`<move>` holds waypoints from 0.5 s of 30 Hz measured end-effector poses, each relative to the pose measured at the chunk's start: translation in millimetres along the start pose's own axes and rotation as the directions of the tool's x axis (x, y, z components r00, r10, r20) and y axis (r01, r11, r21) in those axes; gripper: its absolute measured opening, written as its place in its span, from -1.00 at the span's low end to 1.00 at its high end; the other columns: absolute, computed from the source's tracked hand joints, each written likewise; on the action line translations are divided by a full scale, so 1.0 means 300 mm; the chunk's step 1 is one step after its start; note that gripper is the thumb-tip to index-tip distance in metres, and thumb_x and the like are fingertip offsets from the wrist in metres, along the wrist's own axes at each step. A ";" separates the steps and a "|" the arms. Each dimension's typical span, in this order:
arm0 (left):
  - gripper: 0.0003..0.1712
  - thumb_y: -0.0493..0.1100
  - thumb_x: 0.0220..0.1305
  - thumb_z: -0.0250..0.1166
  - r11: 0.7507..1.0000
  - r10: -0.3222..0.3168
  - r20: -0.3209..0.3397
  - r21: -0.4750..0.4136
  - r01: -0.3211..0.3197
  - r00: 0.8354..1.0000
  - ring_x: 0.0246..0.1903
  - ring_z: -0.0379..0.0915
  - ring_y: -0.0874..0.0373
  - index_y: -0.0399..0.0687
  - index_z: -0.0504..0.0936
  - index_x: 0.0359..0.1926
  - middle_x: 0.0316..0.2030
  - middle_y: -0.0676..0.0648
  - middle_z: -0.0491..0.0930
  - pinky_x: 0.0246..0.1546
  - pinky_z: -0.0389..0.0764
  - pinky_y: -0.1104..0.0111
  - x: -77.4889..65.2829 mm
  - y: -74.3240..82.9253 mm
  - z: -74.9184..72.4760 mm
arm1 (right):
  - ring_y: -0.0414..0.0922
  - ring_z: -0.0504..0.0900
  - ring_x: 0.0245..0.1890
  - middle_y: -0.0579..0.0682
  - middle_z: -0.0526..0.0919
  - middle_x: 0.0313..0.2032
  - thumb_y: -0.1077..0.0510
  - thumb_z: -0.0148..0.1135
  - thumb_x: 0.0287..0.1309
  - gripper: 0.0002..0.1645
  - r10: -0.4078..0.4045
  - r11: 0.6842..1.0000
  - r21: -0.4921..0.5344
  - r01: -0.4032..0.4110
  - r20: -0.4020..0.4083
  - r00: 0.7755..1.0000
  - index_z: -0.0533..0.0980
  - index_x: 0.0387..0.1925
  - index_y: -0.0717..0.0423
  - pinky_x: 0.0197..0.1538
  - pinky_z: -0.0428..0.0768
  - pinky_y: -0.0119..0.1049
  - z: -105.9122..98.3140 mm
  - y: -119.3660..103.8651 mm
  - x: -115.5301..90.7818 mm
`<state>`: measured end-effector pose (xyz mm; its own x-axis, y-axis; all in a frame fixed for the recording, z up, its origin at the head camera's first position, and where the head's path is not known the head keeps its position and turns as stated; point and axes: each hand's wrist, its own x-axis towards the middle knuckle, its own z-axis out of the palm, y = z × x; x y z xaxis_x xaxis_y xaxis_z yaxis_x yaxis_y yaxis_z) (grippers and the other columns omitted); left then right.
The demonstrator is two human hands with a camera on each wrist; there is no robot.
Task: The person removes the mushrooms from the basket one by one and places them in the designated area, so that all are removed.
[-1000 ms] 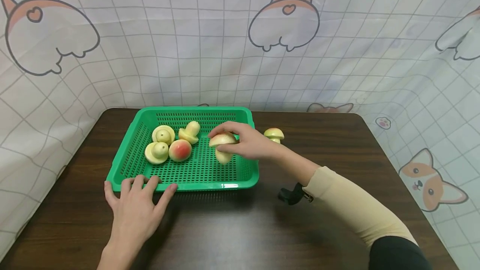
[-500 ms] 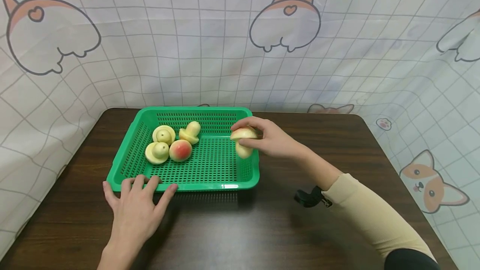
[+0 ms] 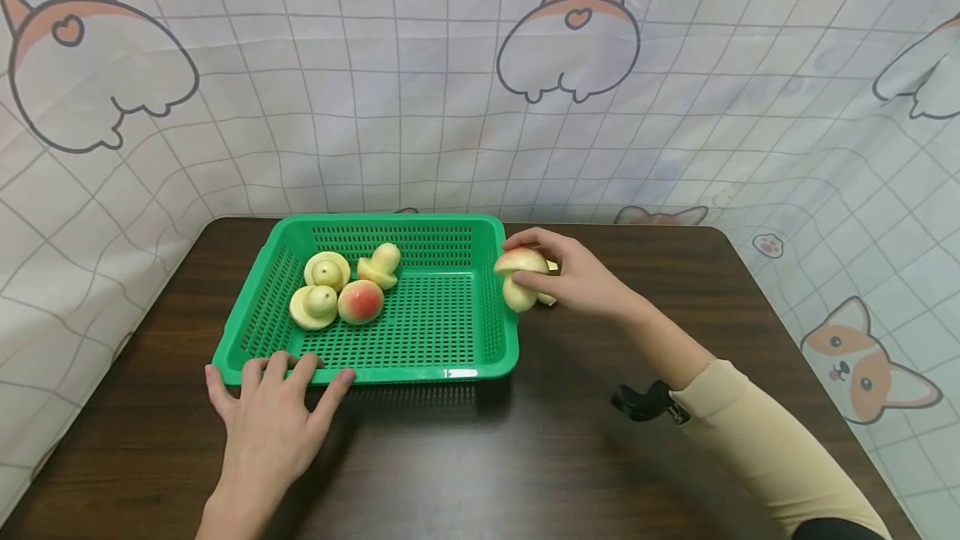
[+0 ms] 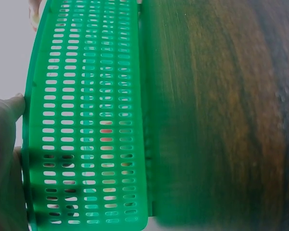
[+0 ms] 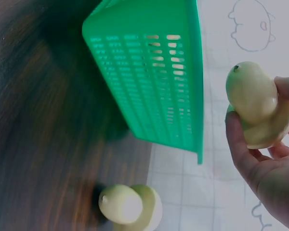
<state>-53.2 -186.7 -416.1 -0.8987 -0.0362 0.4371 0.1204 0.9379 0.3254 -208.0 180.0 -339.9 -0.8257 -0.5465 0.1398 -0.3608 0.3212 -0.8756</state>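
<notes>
My right hand grips a toy mushroom with a pale stem and a red-tinged cap, just beyond the right rim of a green plastic basket. In the right wrist view, fingers and thumb hold this mushroom above the basket's rim height. A second mushroom lies on the table below; the head view shows only slivers of it behind the held one. At the basket's front left, my left hand rests its spread fingers on the rim. Several more mushrooms lie in the basket's left half.
The dark wooden table carries the basket at its back left. A white gridded cloth printed with corgis hangs right behind the table and along its sides. A black strap sits at the right wrist.
The right hand has carried its mushroom rightward from above the basket's inside to past the right rim, in front of the mushroom on the table. The left hand has stayed on the rim.
</notes>
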 end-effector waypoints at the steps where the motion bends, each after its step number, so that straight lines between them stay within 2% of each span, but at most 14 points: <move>1: -0.41 0.32 0.38 0.25 1.000 -0.001 -0.001 0.000 0.001 1.000 -0.01 0.32 -0.41 -0.15 0.67 -0.13 -0.15 -0.32 0.57 0.26 -0.37 -0.50 -0.001 0.000 -0.001 | 0.02 0.61 -0.11 0.00 0.61 0.05 0.10 0.37 0.35 -0.56 -0.006 1.000 0.001 0.006 -0.006 1.000 0.54 0.21 -0.03 -0.33 0.69 -0.06 -0.006 0.006 -0.003; 7: -0.41 0.32 0.38 0.24 1.000 -0.002 0.003 0.001 0.002 1.000 -0.01 0.32 -0.40 -0.14 0.67 -0.10 -0.14 -0.31 0.57 0.26 -0.36 -0.51 -0.002 0.000 0.001 | 0.01 0.61 -0.03 0.04 0.61 0.09 0.20 0.34 0.36 -0.56 -0.048 0.999 0.000 0.048 -0.034 0.998 0.52 0.22 0.14 -0.09 0.65 -0.14 -0.047 0.040 -0.021; 15: -0.42 0.32 0.38 0.24 1.000 0.002 0.001 0.003 -0.002 1.000 -0.02 0.32 -0.40 -0.14 0.67 -0.12 -0.15 -0.31 0.57 0.25 -0.35 -0.52 -0.002 0.001 0.002 | 0.00 0.61 -0.04 0.03 0.62 0.09 0.17 0.35 0.36 -0.55 -0.005 1.000 -0.016 0.004 -0.074 0.997 0.53 0.23 0.08 -0.11 0.62 -0.26 -0.098 0.066 -0.057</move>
<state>-52.8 -186.2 -416.7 -0.8988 -0.0346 0.4371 0.1207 0.9388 0.3226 -213.7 218.6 -346.1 -0.8536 -0.4894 0.1783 -0.3710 0.3310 -0.8676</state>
